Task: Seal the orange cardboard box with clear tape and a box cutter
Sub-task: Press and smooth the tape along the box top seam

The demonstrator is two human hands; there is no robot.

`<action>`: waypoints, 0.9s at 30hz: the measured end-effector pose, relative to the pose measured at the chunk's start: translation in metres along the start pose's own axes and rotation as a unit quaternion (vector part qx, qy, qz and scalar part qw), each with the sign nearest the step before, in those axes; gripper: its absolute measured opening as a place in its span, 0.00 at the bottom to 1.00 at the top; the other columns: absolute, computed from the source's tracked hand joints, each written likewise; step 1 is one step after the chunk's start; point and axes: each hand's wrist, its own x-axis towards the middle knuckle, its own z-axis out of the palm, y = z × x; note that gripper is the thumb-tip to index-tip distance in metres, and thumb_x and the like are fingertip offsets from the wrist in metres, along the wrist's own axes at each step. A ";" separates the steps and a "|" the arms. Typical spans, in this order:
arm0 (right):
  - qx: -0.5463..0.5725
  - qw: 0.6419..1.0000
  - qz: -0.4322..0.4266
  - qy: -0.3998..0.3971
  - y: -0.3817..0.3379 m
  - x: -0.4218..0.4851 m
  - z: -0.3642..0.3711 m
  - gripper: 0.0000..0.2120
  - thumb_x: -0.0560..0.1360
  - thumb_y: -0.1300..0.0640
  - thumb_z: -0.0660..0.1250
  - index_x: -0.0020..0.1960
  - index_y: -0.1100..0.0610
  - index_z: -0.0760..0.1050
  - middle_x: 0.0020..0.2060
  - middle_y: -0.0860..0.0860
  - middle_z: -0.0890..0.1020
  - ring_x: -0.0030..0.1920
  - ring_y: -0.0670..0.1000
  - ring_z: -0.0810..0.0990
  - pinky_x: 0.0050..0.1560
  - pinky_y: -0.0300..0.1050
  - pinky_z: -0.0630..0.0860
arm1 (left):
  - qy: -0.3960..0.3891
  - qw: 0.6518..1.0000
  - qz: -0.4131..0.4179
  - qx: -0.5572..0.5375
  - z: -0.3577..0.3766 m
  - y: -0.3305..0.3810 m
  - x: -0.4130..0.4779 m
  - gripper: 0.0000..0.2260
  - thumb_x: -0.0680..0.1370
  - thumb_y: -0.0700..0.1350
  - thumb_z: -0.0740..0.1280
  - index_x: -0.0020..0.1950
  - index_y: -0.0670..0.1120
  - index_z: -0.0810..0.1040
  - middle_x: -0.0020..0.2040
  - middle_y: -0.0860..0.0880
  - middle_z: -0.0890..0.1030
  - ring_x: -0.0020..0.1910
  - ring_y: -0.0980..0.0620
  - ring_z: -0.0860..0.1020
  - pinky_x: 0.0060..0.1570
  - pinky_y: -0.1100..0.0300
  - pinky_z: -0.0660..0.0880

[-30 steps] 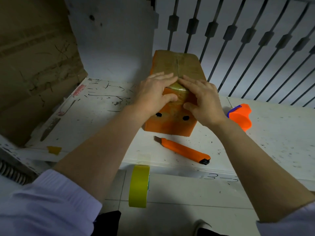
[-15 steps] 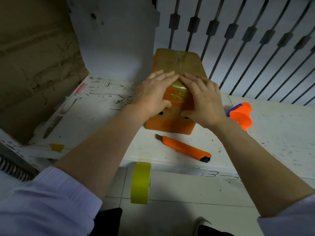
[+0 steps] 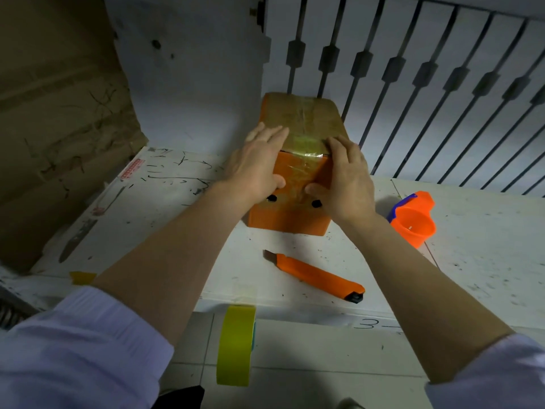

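The orange cardboard box [image 3: 290, 215] stands on the white table [image 3: 486, 261], its brown top flaps shut. A strip of clear tape [image 3: 305, 159] runs along the top seam and down over the near face. My left hand [image 3: 256, 165] lies flat on the box's near left corner, thumb on the front. My right hand [image 3: 349, 177] lies flat on the near right corner, thumb pressing the tape's lower end. The orange box cutter [image 3: 317, 276] lies on the table just in front of the box, blade pointing left.
An orange and blue tape dispenser [image 3: 414, 219] lies to the right of the box. A yellowish tape roll [image 3: 236, 345] hangs at the table's near edge. Brown cardboard [image 3: 53, 119] leans at the left, metal railings [image 3: 442, 84] stand behind.
Both hands have slid apart from the middle of the tape towards the box's near corners. The taped front edge now shows between them.
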 end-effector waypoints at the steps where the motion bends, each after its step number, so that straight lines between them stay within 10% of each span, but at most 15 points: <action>1: 0.006 1.000 0.001 0.001 0.001 0.000 0.002 0.42 0.67 0.54 0.75 0.74 0.53 0.57 0.73 0.53 0.62 0.73 0.57 0.60 0.69 0.57 0.67 | 0.002 1.000 0.000 -0.003 0.001 0.000 0.000 0.39 0.71 0.45 0.72 0.76 0.51 0.54 0.78 0.53 0.56 0.78 0.51 0.50 0.72 0.47 0.59; 11: 0.025 0.996 0.070 -0.046 -0.004 -0.025 -0.028 0.47 0.69 0.61 0.73 0.76 0.48 0.45 0.78 0.52 0.43 0.70 0.60 0.67 0.58 0.51 0.75 | 0.038 0.998 -0.042 -0.024 0.003 -0.003 -0.025 0.43 0.72 0.42 0.71 0.77 0.50 0.45 0.79 0.48 0.49 0.78 0.47 0.48 0.74 0.45 0.56; 18: 0.070 0.993 0.095 0.010 -0.008 -0.085 -0.025 0.21 0.74 0.59 0.67 0.65 0.57 0.70 0.65 0.56 0.70 0.62 0.57 0.75 0.59 0.52 0.76 | 0.029 0.977 -0.168 -0.129 0.009 -0.008 -0.091 0.31 0.74 0.46 0.69 0.73 0.45 0.61 0.72 0.43 0.66 0.71 0.43 0.65 0.67 0.48 0.65; 21: 0.105 0.987 0.097 -0.078 -0.021 -0.111 -0.014 0.11 0.76 0.62 0.61 0.56 0.57 0.77 0.57 0.55 0.78 0.54 0.55 0.78 0.52 0.45 0.74 | 0.051 0.963 -0.214 -0.157 0.015 -0.012 -0.126 0.10 0.76 0.45 0.65 0.54 0.41 0.76 0.54 0.43 0.79 0.54 0.44 0.77 0.48 0.56 0.71; 24: 0.127 0.970 0.100 -0.180 -0.036 -0.132 -0.006 0.14 0.78 0.64 0.57 0.56 0.59 0.79 0.59 0.55 0.79 0.58 0.55 0.77 0.58 0.43 0.71 | 0.022 0.913 -0.343 -0.219 0.032 -0.020 -0.158 0.15 0.77 0.48 0.59 0.39 0.38 0.75 0.40 0.40 0.81 0.40 0.41 0.78 0.41 0.53 0.74; 27: 0.152 0.943 0.121 -0.270 -0.048 -0.147 0.006 0.15 0.79 0.64 0.55 0.59 0.62 0.77 0.58 0.59 0.80 0.54 0.56 0.78 0.59 0.47 0.72 | -0.029 0.777 -0.491 -0.394 0.048 -0.024 -0.185 0.18 0.78 0.54 0.57 0.41 0.41 0.76 0.42 0.40 0.81 0.37 0.43 0.79 0.44 0.49 0.79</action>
